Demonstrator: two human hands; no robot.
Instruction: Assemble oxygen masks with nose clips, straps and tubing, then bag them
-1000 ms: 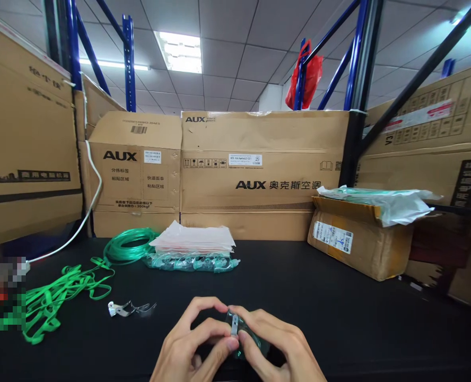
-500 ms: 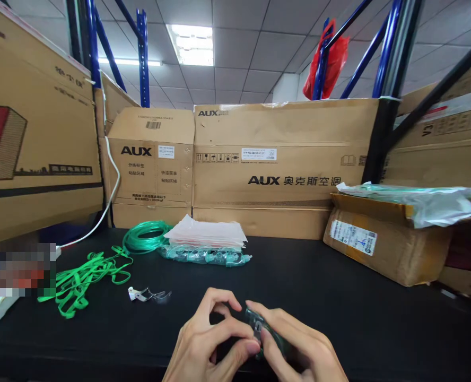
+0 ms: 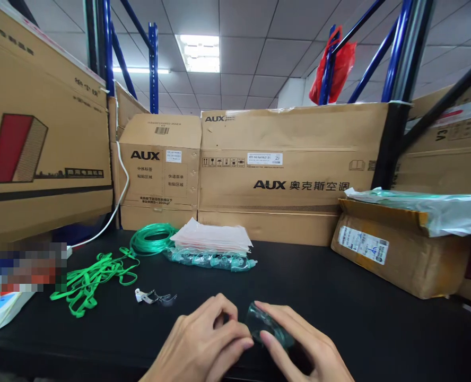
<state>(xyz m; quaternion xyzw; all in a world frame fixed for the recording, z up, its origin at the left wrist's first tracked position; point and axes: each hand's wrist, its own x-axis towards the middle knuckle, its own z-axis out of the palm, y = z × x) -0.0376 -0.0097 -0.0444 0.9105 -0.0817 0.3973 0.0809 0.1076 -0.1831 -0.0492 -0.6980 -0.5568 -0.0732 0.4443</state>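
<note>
Both my hands meet low in the middle of the view over the black table [image 3: 339,297]. Between them is a small clear green plastic mask piece [image 3: 265,324]. My right hand [image 3: 303,347] cups it from the right with fingers curled round it. Against its left side presses my left hand [image 3: 203,345], thumb and fingers pinched together. Just left of my hands lie small metal clips [image 3: 154,297] on the table.
Green elastic straps [image 3: 88,278] lie at the left, with a coil of green tubing [image 3: 151,239] behind. A stack of white bags [image 3: 214,237] rests on packed masks [image 3: 211,260]. An open carton [image 3: 398,254] stands at the right; big cardboard boxes [image 3: 283,170] wall the back.
The metal strip that showed upright between my fingertips is no longer visible. The mask piece has turned flatter in my hands. My head has shifted left, so the scene slid right.
</note>
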